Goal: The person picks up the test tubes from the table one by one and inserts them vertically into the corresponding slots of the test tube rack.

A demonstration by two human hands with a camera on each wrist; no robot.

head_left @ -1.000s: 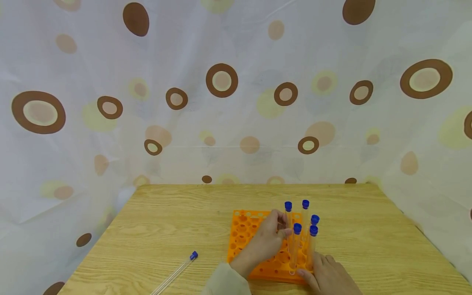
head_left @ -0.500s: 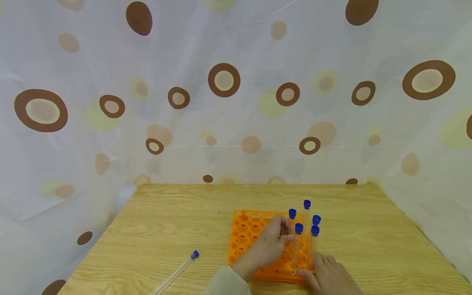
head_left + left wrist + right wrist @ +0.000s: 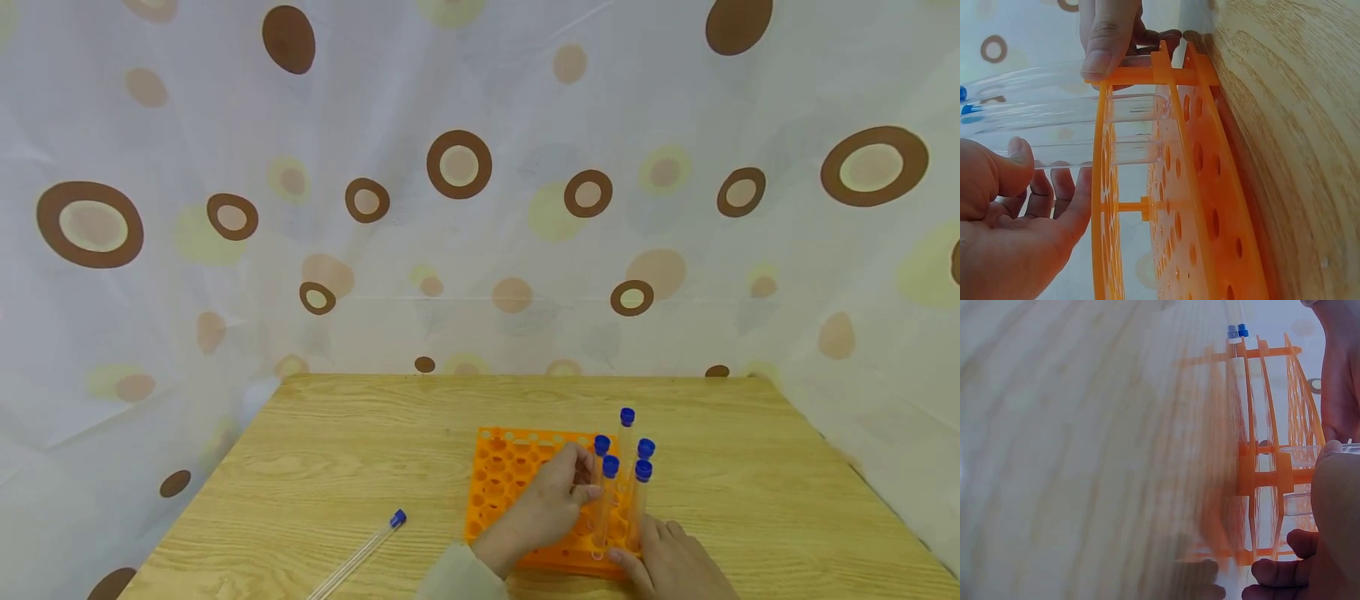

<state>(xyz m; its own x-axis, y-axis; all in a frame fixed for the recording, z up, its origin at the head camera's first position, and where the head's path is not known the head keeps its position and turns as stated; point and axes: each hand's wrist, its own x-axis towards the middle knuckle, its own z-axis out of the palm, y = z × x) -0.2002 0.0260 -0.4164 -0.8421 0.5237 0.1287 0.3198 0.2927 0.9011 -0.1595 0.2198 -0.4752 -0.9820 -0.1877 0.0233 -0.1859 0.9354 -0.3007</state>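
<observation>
An orange test tube rack (image 3: 558, 557) stands on the table, with several clear, blue-capped test tubes (image 3: 637, 508) upright at its right end. My left hand (image 3: 547, 504) reaches over the rack and pinches one blue-capped test tube (image 3: 602, 446) between thumb and fingers. In the left wrist view, tube ends show between the rack's upper and lower plates, and the left thumb (image 3: 1017, 153) lies against a tube. My right hand (image 3: 678, 562) grips the rack's front right corner. Its thumb (image 3: 1099, 59) presses near the top plate while its other fingers are partly hidden.
Loose blue-capped tubes (image 3: 360, 554) lie on the wooden table (image 3: 360, 433) left of the rack. Many rack holes on the left side hold nothing. A patterned curtain (image 3: 480, 233) hangs behind and beside the table.
My left hand has lowered the pinched test tube and moved slightly right and toward me; its cap now sits lower. The right hand stays on the rack corner.
</observation>
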